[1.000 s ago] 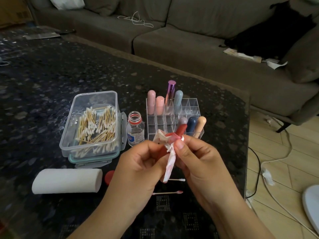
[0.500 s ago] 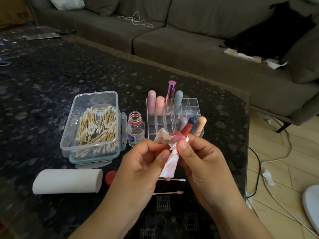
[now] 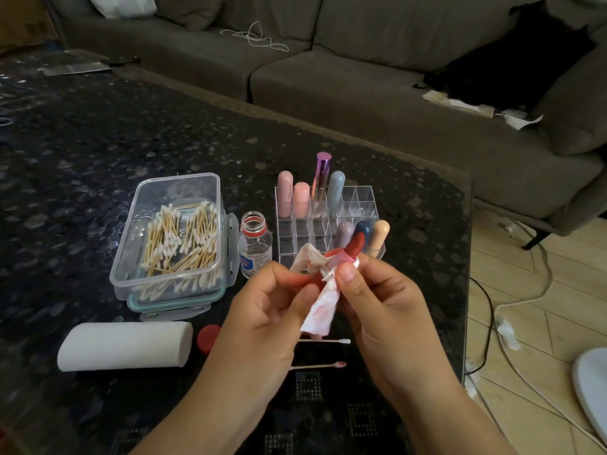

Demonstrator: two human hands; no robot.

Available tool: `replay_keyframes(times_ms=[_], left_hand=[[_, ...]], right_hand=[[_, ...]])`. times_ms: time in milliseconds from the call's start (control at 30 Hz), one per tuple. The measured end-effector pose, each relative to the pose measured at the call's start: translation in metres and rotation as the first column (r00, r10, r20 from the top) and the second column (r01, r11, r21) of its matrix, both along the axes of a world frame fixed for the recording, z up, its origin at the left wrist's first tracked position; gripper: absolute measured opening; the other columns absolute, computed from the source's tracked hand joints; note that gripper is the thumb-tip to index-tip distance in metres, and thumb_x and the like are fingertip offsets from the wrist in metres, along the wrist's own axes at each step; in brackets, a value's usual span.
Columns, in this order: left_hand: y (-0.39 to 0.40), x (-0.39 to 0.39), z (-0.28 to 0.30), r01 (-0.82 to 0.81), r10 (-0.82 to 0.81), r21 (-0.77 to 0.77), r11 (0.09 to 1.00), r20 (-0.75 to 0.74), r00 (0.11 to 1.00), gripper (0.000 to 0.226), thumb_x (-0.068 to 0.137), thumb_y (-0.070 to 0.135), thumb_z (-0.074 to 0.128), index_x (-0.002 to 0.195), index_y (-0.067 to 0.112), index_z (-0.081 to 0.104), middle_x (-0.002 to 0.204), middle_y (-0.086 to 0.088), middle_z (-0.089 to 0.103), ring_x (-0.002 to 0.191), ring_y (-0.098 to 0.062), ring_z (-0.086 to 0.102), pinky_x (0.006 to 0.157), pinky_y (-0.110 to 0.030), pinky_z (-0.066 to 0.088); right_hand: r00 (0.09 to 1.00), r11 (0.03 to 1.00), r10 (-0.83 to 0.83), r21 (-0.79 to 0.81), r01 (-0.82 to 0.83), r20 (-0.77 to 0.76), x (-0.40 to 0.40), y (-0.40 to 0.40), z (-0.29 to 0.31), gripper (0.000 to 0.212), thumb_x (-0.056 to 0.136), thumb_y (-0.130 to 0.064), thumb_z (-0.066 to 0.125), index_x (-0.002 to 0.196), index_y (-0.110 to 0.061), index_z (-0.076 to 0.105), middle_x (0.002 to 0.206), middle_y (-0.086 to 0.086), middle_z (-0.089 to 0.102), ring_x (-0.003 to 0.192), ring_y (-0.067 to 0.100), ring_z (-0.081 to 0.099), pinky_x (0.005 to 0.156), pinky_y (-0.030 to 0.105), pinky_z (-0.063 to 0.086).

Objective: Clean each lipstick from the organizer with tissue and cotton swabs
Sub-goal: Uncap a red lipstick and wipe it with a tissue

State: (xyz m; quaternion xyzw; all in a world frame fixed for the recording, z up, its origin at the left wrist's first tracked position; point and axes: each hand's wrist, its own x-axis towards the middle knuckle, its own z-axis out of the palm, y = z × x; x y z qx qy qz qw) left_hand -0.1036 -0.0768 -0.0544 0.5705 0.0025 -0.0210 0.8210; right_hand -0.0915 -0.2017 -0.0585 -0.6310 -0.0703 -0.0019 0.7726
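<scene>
My right hand (image 3: 377, 300) pinches an open red lipstick (image 3: 353, 249) whose bullet points up and right. My left hand (image 3: 272, 300) holds a stained white tissue (image 3: 320, 307) wrapped against the lipstick's base. Both hands hover in front of the clear organizer (image 3: 361, 205), which holds several capped lipsticks: pink ones (image 3: 285, 193), a purple metallic one (image 3: 321, 175) and others at its front right. Two used cotton swabs (image 3: 323, 365) lie on the table below my hands.
A clear box of cotton swabs (image 3: 177, 238) stands at the left, an open small bottle (image 3: 254, 246) beside it, its red cap (image 3: 207, 338) on the table. A tissue roll (image 3: 124, 345) lies at the front left. The table edge (image 3: 468, 290) runs at the right; a sofa stands behind.
The lipstick has tilted a little further right and its bullet shows more above the tissue. My left hand has shifted its hold on the tissue slightly.
</scene>
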Motion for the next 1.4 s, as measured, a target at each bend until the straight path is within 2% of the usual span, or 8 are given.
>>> replay_keyframes(times_ms=[133,367,567,667,800,933,1167,1400], left_hand=[[-0.0006,-0.0032,0.0009,-0.064,0.059,0.061,0.996,0.080,0.995,0.010,0.065,0.016,0.070,0.071,0.018,0.062,0.074,0.000,0.072,0.063,-0.002,0.064,0.052,-0.013,0.047],[-0.0018,-0.0039,-0.0007,0.041,-0.048,-0.071,0.997,-0.090,0.995,0.024,0.079,0.036,0.057,0.075,0.017,0.070,0.072,-0.009,0.068,0.058,-0.015,0.060,0.053,-0.025,0.048],[-0.0018,-0.0010,0.0007,-0.065,0.063,-0.055,0.996,-0.028,0.998,0.013,0.061,0.021,0.069,0.071,0.014,0.065,0.074,-0.003,0.073,0.066,-0.005,0.066,0.057,-0.013,0.049],[-0.0018,-0.0021,-0.0007,-0.068,0.064,-0.077,0.995,-0.059,0.996,0.012,0.061,0.021,0.069,0.070,0.016,0.066,0.075,-0.004,0.072,0.068,-0.008,0.066,0.059,-0.017,0.050],[0.0001,-0.0039,-0.0012,0.041,-0.057,-0.125,0.991,-0.125,0.991,0.024,0.075,0.033,0.057,0.072,0.014,0.070,0.072,-0.012,0.067,0.055,-0.017,0.056,0.050,-0.024,0.047],[0.0023,-0.0015,-0.0021,0.034,-0.039,-0.095,0.995,-0.048,0.998,0.023,0.065,0.045,0.077,0.066,0.023,0.070,0.073,-0.006,0.070,0.063,-0.012,0.063,0.057,-0.020,0.048],[-0.0019,-0.0038,0.0024,-0.111,0.114,-0.070,0.991,0.038,0.993,0.020,0.061,0.002,0.068,0.076,0.003,0.055,0.073,-0.004,0.073,0.067,-0.006,0.068,0.058,-0.013,0.050],[0.0030,-0.0027,-0.0047,0.012,-0.013,-0.035,0.999,-0.052,0.999,0.017,0.068,0.041,0.078,0.066,0.026,0.070,0.075,-0.003,0.071,0.067,-0.012,0.066,0.059,-0.024,0.049]], right_hand=[[0.999,0.999,-0.027,-0.044,0.028,0.031,-0.0003,0.0019,-0.0029,0.029,0.078,-0.042,0.062,0.087,-0.016,0.074,0.088,0.016,0.072,0.087,0.035,0.067,0.085,0.046,0.053],[1.000,1.000,0.010,-0.003,-0.010,-0.011,-0.0012,0.0029,0.0017,0.023,0.082,-0.038,0.060,0.087,-0.020,0.074,0.079,0.009,0.071,0.063,0.025,0.062,0.061,0.034,0.054],[0.999,0.999,0.016,-0.031,-0.015,0.029,-0.0020,0.0009,-0.0018,0.034,0.076,-0.048,0.068,0.092,-0.018,0.073,0.097,0.013,0.072,0.098,0.037,0.065,0.092,0.052,0.051],[1.000,1.000,0.007,-0.016,-0.007,0.021,-0.0007,0.0013,-0.0009,0.026,0.081,-0.040,0.063,0.090,-0.018,0.074,0.093,0.013,0.072,0.092,0.036,0.067,0.088,0.050,0.053],[1.000,1.000,0.022,0.015,-0.022,-0.002,-0.0020,0.0017,0.0017,0.025,0.085,-0.037,0.057,0.087,-0.016,0.071,0.070,0.014,0.066,0.054,0.028,0.057,0.061,0.039,0.051],[1.000,1.000,0.015,0.006,-0.016,0.016,-0.0025,0.0022,0.0012,0.020,0.083,-0.038,0.061,0.084,-0.023,0.074,0.082,0.007,0.072,0.075,0.025,0.068,0.075,0.039,0.056],[1.000,0.999,0.021,0.037,-0.022,0.020,-0.0045,0.0081,-0.0018,0.030,0.079,-0.049,0.067,0.092,-0.022,0.073,0.087,0.012,0.072,0.089,0.029,0.068,0.087,0.042,0.054],[0.999,1.000,-0.031,-0.002,0.031,-0.023,-0.0072,0.0058,0.0036,0.022,0.084,-0.041,0.062,0.089,-0.023,0.073,0.094,0.010,0.073,0.089,0.023,0.069,0.082,0.036,0.055]])
